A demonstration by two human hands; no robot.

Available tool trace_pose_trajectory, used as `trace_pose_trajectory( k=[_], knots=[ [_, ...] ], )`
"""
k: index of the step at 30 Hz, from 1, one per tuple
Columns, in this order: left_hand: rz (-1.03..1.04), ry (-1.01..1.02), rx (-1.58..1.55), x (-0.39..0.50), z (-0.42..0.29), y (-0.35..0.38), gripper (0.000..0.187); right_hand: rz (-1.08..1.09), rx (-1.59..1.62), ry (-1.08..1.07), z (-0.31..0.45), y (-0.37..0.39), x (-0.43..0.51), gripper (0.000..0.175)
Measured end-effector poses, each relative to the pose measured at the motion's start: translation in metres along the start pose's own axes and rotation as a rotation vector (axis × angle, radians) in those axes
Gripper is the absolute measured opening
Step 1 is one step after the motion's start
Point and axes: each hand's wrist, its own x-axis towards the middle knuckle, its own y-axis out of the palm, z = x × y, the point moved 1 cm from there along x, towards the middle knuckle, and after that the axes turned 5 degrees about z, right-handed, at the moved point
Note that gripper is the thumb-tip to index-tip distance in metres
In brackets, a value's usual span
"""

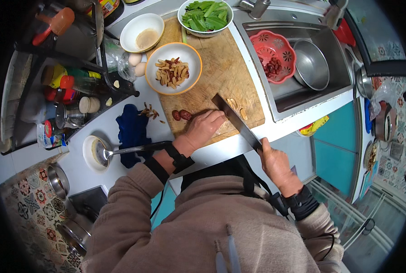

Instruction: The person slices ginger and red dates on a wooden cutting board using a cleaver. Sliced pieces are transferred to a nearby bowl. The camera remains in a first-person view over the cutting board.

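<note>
My right hand (274, 164) grips the handle of a kitchen cleaver (237, 122), whose blade stands over a wooden cutting board (232, 73). Against the near side of the blade, my left hand (206, 123) presses on the board with curled fingers; whatever is under them is hidden. Pale date slices (236, 105) lie just right of the blade. Two whole red dates (182, 115) rest left of my left hand. Farther back on the board, an orange-rimmed bowl (152, 76) holds cut date strips (172, 72).
A bowl of green leaves (205, 15) and a used bowl (129, 29) stand behind, near two eggs (137, 64). The sink holds a red colander (273, 37) and a steel bowl (311, 65). A ladle (134, 149) extends under my left forearm, by a blue cloth (131, 128).
</note>
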Motion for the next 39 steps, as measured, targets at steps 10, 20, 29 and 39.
trace_pose_trajectory(
  k=[10, 20, 29, 39],
  knots=[
    [0.003, 0.009, -0.017, -0.005, 0.001, -0.001, 0.028, 0.054, 0.063, 0.049, 0.002, -0.032, -0.024, 0.033],
    [-0.022, 0.002, -0.014, -0.002, 0.000, 0.003, 0.023, 0.092, -0.011, 0.006, 0.005, -0.029, -0.020, 0.034],
    [0.019, 0.013, -0.009, 0.001, 0.003, 0.003, 0.023, 0.095, 0.102, 0.085, 0.000, 0.002, -0.006, 0.040],
    [-0.036, -0.294, -0.215, 0.025, 0.000, 0.004, 0.024, -0.036, 1.360, 0.333, -0.037, 0.012, -0.027, 0.046]
  ],
)
